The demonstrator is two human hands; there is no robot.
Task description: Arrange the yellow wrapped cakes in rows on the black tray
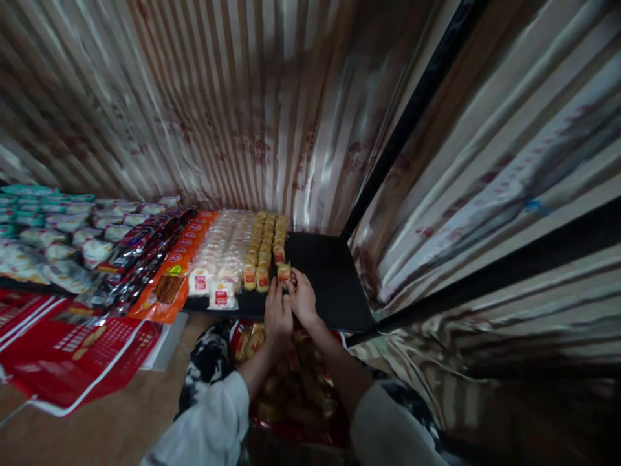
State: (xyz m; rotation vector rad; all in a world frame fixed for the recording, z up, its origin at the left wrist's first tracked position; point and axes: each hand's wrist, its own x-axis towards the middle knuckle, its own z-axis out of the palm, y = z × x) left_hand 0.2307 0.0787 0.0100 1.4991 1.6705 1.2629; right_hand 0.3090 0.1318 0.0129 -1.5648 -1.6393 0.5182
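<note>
Both hands meet at a small yellow snack packet [284, 272] with a red label, near the front of the black shelf [332, 275]. My left hand [278, 316] touches its left and front side, fingers close together. At its right side, the fingers of my right hand [303, 299] curl against it; part of the packet is hidden by them. Rows of matching yellow packets [264, 243] stand just left of and behind it. Below my forearms lies a red bag [334, 437] of more yellow packets, in shadow.
Left along the shelf are white packets [220, 294], an orange bag [177, 259], dark shiny packs [145, 243] and white-and-teal packs [43, 213]. A red plastic bag [97, 353] hangs at the front left. Dark poles [407, 123] and striped curtains [252, 110] enclose the shelf.
</note>
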